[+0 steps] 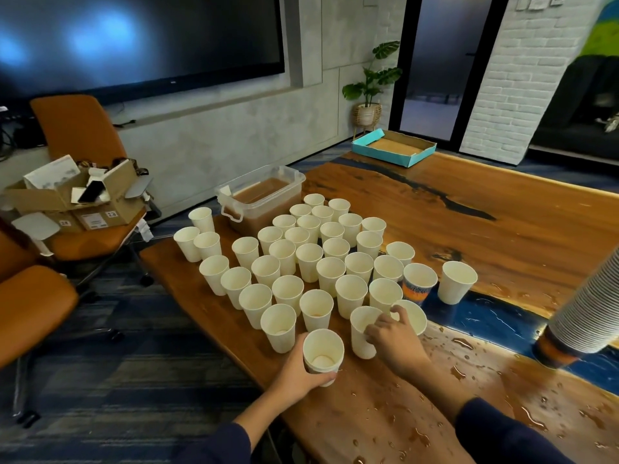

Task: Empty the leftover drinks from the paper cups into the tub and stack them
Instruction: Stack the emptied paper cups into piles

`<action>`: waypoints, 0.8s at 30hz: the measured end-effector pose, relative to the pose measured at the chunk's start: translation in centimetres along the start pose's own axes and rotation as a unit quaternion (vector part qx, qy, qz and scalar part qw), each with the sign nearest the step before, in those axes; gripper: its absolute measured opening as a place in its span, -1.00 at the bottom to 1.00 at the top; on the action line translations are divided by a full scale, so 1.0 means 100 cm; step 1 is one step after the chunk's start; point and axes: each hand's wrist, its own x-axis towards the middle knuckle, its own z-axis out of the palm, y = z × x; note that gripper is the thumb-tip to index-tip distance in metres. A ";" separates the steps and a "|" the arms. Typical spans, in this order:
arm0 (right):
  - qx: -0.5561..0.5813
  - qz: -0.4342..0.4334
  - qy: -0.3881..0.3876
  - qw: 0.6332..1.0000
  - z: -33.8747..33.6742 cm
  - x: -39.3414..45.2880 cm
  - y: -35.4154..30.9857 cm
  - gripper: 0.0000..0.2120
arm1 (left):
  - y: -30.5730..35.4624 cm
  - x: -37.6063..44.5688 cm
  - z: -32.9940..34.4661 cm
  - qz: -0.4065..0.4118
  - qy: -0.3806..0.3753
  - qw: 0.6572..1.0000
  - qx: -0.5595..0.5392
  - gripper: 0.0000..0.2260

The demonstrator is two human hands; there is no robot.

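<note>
Head view: cups (310,259) near table edge (214,329)

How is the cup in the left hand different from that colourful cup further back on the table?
The cup in the left hand is plain white; the printed cup carries an orange and blue pattern. The left hand grips the white one at the near table edge, while the printed one stands untouched among the others. Both are upright, open paper cups.

Cups (309,259) clustered mid-tabletop (502,222) | tub (261,199) behind cluster, far left edge | stacked cups (582,316) near right | tray (393,147) far end | chairs (77,135) left of tabletop
</note>
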 end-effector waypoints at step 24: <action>0.142 -0.007 0.098 0.985 -0.014 -0.020 0.023 -0.52 | 0.026 0.026 0.025 0.018 -0.016 1.000 -0.012 -0.35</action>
